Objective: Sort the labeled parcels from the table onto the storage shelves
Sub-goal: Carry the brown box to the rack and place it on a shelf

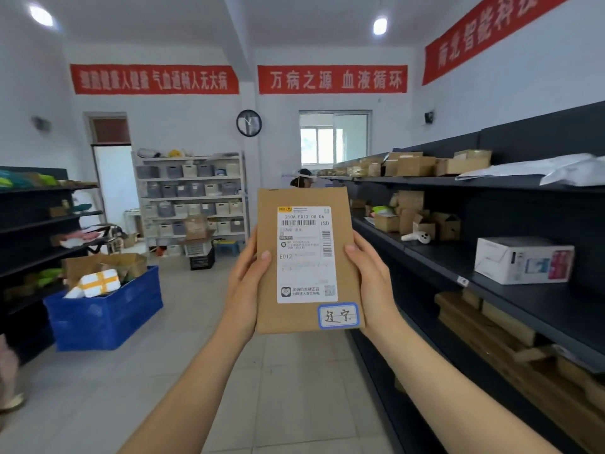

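Here, in the centre of the frame, a flat brown cardboard parcel (306, 260) is held upright in mid-air, its long axis running top to bottom and its broad face turned squarely toward the camera. The left hand (248, 283) clasps its left edge, thumb laid over the front face and the other fingers hidden behind; the right hand (370, 280) does the same on the right edge, thumb on the front. Both hands are closed on the parcel, each gripping one long side.

A white shipping label (306, 255) covers much of the upper and middle front, printed upright so its text reads the right way up, with "E012" legible. Below it, at the parcel's lower right corner, sits a small blue-bordered sticker (338, 316) bearing handwritten characters.

Along the right side of the frame run dark storage shelves (491, 270). Their top tier holds cardboard boxes (412, 165) and pale plastic mailers (556, 168); the middle tier carries a white box (523, 260) near the right edge.

At lower left a blue crate (104, 309) stands on the tiled floor (203, 355), filled with packages. At the far end of the room, a white rack of grey bins (191, 198) stands against the wall below a round clock (248, 123).
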Available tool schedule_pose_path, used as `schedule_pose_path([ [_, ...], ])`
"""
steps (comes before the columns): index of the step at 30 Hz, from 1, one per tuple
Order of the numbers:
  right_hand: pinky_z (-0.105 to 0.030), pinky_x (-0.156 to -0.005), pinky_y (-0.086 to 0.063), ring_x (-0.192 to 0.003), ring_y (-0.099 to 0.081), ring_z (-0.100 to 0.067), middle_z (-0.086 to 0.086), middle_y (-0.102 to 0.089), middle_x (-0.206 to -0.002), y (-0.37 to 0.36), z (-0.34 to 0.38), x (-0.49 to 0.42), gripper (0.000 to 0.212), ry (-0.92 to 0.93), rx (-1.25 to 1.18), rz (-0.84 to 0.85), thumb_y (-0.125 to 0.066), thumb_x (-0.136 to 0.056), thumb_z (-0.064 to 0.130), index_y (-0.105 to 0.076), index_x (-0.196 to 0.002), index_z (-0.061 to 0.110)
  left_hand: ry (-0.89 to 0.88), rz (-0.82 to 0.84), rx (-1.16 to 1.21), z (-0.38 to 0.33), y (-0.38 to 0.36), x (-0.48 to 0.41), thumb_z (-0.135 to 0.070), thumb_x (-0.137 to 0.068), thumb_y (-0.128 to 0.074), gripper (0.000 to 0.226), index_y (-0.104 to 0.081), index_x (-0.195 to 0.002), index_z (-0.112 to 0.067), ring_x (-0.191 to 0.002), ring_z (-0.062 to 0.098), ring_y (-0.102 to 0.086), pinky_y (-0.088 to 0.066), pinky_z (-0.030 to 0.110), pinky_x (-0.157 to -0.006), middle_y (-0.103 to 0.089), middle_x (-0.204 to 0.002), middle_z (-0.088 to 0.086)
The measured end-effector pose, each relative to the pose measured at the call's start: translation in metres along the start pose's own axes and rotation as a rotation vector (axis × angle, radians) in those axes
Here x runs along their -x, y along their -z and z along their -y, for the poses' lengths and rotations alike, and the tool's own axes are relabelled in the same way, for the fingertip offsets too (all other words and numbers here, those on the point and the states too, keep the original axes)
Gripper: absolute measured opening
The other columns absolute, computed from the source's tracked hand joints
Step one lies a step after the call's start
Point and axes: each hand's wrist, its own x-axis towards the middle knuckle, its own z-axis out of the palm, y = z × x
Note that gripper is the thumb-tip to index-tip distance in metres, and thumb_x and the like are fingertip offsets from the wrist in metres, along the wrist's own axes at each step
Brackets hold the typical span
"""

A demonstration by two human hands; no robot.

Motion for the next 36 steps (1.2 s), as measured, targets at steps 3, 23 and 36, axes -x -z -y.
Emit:
schedule_pose_path([
  [3, -0.04, -0.086, -0.057, -0.102, -0.07, -0.024, -0.006, -0.072, -0.117, 0.015, -0.012, -0.016, 0.035, -0.002, 0.003, -0.013, -0.055, -0.095, 0.018, -0.058, -0.13, 0.022, 0.02, 0.001, 0.003, 0.021, -0.006, -0.016, -0.03, -0.08, -0.058, 0.061, -0.046, -0.139, -0.028, -0.119, 0.028, -0.059, -0.046, 0.05, -0.099, -0.061, -0.132, 0.004],
  [23, -0.04, -0.085, -0.058, -0.097, -0.072, -0.021, -0.003, -0.073, -0.112, 0.085, -0.095, -0.22, 0.035, -0.054, -0.004, 0.056, -0.055, -0.094, 0.021, -0.057, -0.128, 0.026, -0.022, -0.038, -0.035, 0.143, -0.034, -0.179, -0.029, -0.085, -0.054, 0.056, -0.044, -0.14, -0.029, -0.118, 0.026, -0.06, -0.05, 0.042, -0.094, -0.061, -0.133, 0.003],
  [36, -0.046, -0.089, -0.056, -0.1, -0.071, -0.024, -0.004, -0.073, -0.113, 0.061, -0.184, -0.366, 0.042, -0.036, -0.004, 0.034, -0.058, -0.092, 0.023, -0.054, -0.134, 0.023, -0.03, -0.021, -0.032, 0.225, 0.03, -0.332, -0.029, -0.084, -0.057, 0.058, -0.044, -0.14, -0.027, -0.119, 0.029, -0.059, -0.047, 0.049, -0.098, -0.06, -0.133, 0.006],
])
